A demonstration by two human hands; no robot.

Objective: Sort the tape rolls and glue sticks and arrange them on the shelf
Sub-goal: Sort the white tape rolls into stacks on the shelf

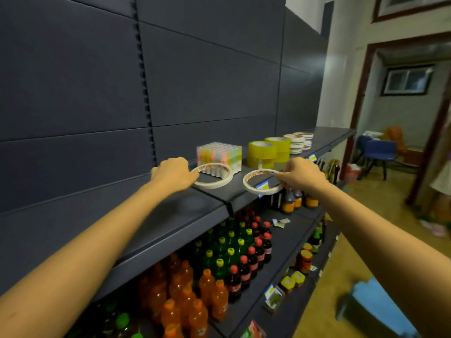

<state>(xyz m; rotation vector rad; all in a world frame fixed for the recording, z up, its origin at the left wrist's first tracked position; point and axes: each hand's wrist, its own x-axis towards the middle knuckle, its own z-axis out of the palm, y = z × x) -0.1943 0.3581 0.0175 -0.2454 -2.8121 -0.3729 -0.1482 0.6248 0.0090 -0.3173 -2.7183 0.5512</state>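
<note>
Head view, mid-frame: over the dark grey metal shelf (185,211), left hand (172,173) pinches a thin white tape ring (214,185) by its rim; right hand (301,174) pinches a second white ring (258,190) at the shelf's front edge. Likely light, stiff hoops.

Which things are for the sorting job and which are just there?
Job: left tape ring in the left hand, right tape ring in the right hand, glue sticks, yellow tape rolls, white tape stacks, shelf.
Lying about: drink bottles, blue chair.
</note>
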